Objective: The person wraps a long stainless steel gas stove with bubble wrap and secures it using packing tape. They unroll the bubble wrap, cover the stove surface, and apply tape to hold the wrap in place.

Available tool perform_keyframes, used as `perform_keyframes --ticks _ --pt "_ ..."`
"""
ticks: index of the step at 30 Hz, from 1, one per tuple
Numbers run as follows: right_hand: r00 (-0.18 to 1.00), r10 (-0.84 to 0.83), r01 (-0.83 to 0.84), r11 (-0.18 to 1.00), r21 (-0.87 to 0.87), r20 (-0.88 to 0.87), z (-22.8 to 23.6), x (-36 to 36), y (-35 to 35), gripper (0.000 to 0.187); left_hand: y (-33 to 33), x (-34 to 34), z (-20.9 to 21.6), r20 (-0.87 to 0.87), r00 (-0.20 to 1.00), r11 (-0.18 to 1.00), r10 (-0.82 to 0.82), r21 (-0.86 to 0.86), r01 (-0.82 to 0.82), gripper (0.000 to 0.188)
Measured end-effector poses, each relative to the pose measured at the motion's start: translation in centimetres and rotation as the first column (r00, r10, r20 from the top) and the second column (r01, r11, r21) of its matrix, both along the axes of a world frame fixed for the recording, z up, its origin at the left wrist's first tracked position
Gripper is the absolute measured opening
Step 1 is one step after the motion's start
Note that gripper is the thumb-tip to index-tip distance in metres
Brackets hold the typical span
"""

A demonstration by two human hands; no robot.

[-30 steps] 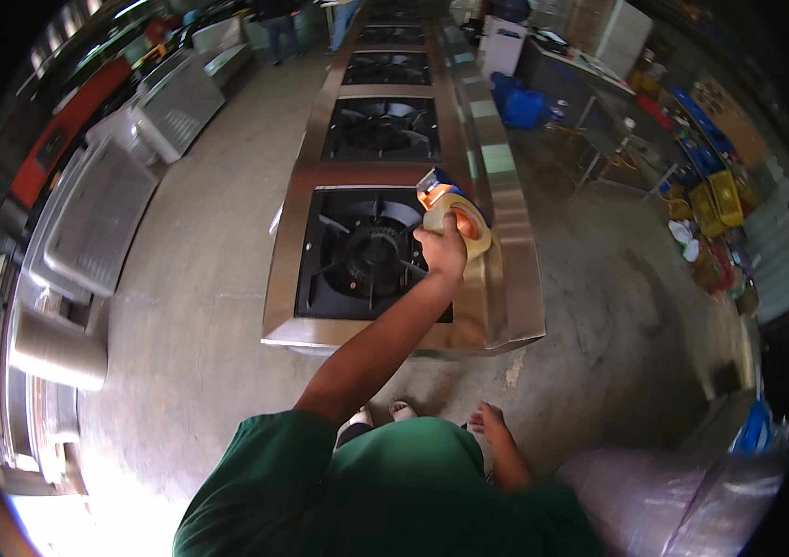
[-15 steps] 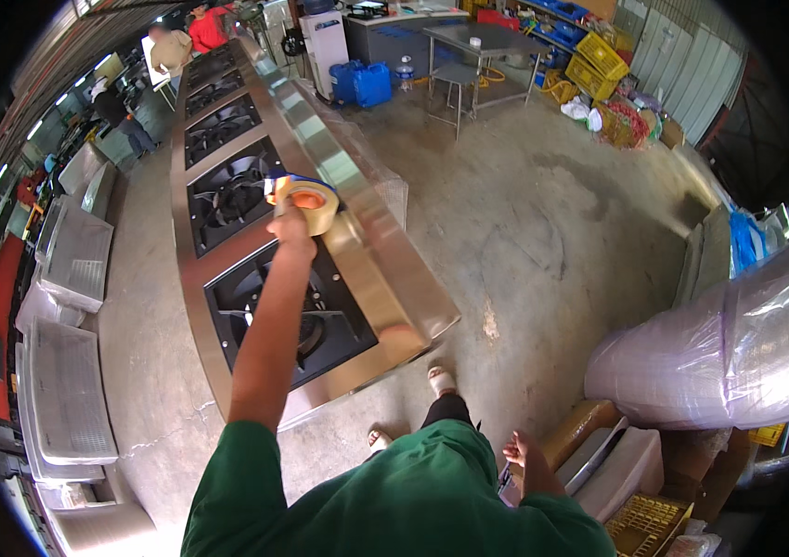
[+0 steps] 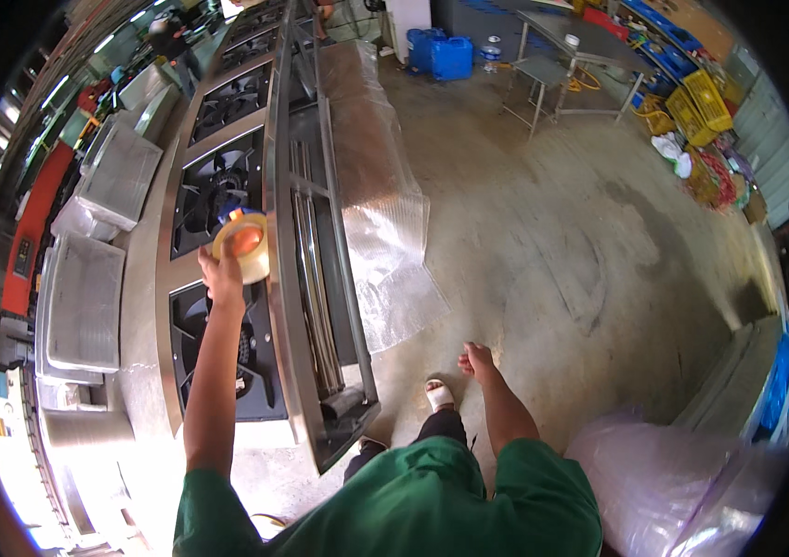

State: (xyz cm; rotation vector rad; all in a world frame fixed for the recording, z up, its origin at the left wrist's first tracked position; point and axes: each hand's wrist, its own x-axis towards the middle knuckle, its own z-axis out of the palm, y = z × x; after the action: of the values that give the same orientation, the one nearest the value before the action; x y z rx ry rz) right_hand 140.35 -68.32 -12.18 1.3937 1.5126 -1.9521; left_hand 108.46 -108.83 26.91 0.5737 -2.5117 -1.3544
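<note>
My left hand is closed on a roll of packing tape with an orange core and a bit of blue at its top edge. It holds the roll over a long stainless-steel gas stove with a row of black burners. Below the hand is the nearest burner, partly covered by my forearm. My right hand hangs over the floor to the right of the stove, its fingers curled in with nothing visible in them. Pipes run inside the stove's dark, recessed side.
Clear bubble wrap lies along the stove's right side. Wrapped units line the left. A plastic-wrapped bundle sits at lower right. Farther off are blue jugs, a metal table, yellow crates and a person.
The view has shifted, and the stove's right side with its pipes now shows. My right hand has swung forward from low by my side. My left hand still holds the tape over the stove.
</note>
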Motion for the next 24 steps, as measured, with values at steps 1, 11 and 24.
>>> perform_keyframes --ticks 1,11,24 --pt "0.999 -0.011 0.011 1.000 0.009 -0.044 0.4 -2.1 0.7 0.037 0.6 1.0 0.3 0.032 0.999 0.997 -0.038 0.065 0.036 0.100" --pt "0.951 0.185 -0.083 0.925 0.371 -0.248 0.0 -31.2 4.4 0.122 3.3 7.6 5.6 0.174 0.961 0.976 -0.214 0.000 0.217 0.076" --pt "0.803 0.449 -0.227 0.837 0.498 -0.391 -7.4 -39.1 5.6 0.047 -27.3 27.7 1.4 0.240 0.747 0.751 0.620 0.094 -0.654 0.059"
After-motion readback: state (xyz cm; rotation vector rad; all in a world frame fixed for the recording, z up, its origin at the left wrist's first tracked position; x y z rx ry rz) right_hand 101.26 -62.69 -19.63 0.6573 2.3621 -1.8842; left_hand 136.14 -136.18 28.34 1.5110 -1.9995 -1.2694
